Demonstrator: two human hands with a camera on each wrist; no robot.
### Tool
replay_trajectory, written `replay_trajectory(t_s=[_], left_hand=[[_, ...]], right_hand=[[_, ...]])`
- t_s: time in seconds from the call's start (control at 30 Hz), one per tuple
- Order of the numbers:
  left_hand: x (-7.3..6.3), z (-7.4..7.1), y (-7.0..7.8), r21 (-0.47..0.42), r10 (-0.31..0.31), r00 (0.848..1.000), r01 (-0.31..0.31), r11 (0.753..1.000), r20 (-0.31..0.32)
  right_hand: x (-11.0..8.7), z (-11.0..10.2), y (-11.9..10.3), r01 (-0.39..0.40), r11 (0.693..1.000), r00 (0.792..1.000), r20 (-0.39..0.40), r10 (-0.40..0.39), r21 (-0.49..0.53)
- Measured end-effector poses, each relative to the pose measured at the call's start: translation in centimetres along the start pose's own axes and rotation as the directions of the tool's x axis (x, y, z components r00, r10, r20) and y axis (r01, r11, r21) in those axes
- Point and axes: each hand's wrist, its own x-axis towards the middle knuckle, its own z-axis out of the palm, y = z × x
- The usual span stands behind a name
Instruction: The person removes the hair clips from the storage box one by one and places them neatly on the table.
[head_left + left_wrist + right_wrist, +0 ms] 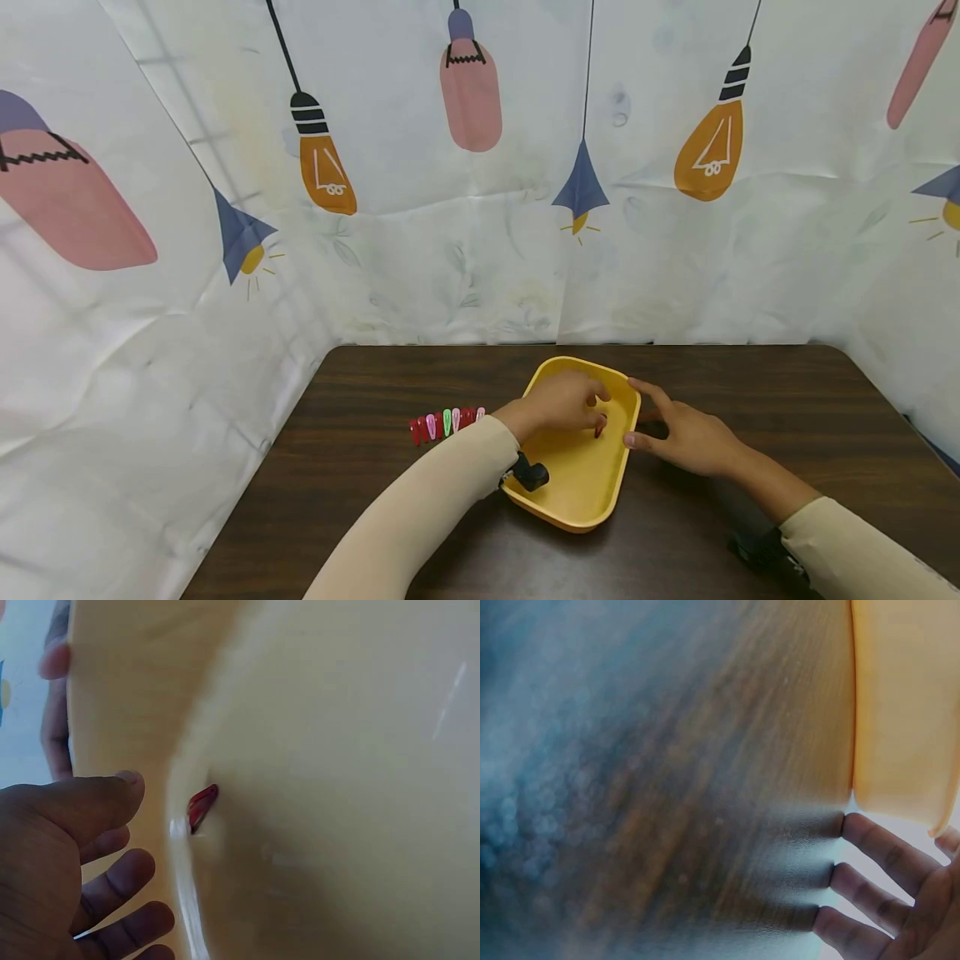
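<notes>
A yellow tray stands on the table, and one small red hair clip lies in it beside the side wall. My left hand reaches into the tray above the clip, its fingers loosely bent and spread. In the left wrist view a gap shows between those fingers and the clip. At the tray's right rim is my right hand, thumb and forefinger against the edge. Its other fingertips reach down to the tabletop in the right wrist view.
Left of the tray, a row of hair clips in red, pink and green lies on the dark wooden table, partly behind my left sleeve. A white curtain printed with lamps hangs behind the table and along its sides.
</notes>
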Motion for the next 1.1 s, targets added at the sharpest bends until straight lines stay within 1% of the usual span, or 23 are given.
replay_trajectory(t_s=[0.1, 0.23, 0.5, 0.7, 0.9, 1.1], left_hand=[[0.2, 0.3, 0.2, -0.026, -0.029, 0.999, 0.030, 0.999, 0.032], [0.6, 0.7, 0.3, -0.043, -0.044, 0.997, 0.047, 0.998, 0.058], [1.3, 1.3, 0.5, 0.009, -0.059, 0.995, 0.058, 0.998, 0.077], [1.6, 1.5, 0.8, 0.045, -0.079, 0.994, 0.076, 0.996, 0.070], [1.7, 1.5, 1.1, 0.081, -0.093, 0.994, 0.088, 0.993, 0.059], [1.6, 1.4, 1.2, 0.102, -0.089, 0.995, 0.085, 0.991, 0.035]], right_hand=[[0.0, 0.0, 0.0, 0.007, 1.000, 1.000, -0.001, -0.007, -0.003], [0.0, -0.1, 0.1, 0.016, 1.000, 1.000, -0.006, -0.016, -0.003], [-0.1, 0.0, 0.2, 0.016, 1.000, 1.000, -0.015, -0.016, -0.008], [-0.1, -0.1, 0.1, 0.021, 1.000, 1.000, -0.014, -0.021, -0.008], [-0.1, 0.0, 0.2, 0.018, 1.000, 1.000, -0.009, -0.018, -0.004], [0.0, 0.0, 0.3, 0.023, 1.000, 1.000, -0.012, -0.023, 0.000]])
